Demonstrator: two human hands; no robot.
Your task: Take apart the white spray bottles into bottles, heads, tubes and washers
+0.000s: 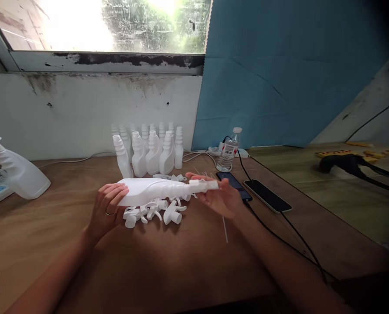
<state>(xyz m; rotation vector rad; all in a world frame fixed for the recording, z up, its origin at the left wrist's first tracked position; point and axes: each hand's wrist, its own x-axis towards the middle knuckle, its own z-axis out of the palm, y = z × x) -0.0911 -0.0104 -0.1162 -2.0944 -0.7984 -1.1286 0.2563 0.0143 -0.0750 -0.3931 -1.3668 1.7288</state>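
A white spray bottle (155,191) lies sideways in the air above the table, its base to the left and a white spray head (203,186) on its neck. Wrapped round the base is my left hand (108,203), with a ring on one finger. My right hand (219,197) is at the spray head, fingers spread behind it and thumb near its tip; whether it grips the head is unclear. Below the bottle, several loose white spray heads (173,213) lie on the table. Thin white tubes (225,230) lie by my right hand, partly hidden.
Several white bottles (153,153) without heads stand near the wall. A larger white spray bottle (24,174) stands at the left. On the right are a clear water bottle (227,152), two phones (268,195) and black cables. The brown table (142,270) extends to the front.
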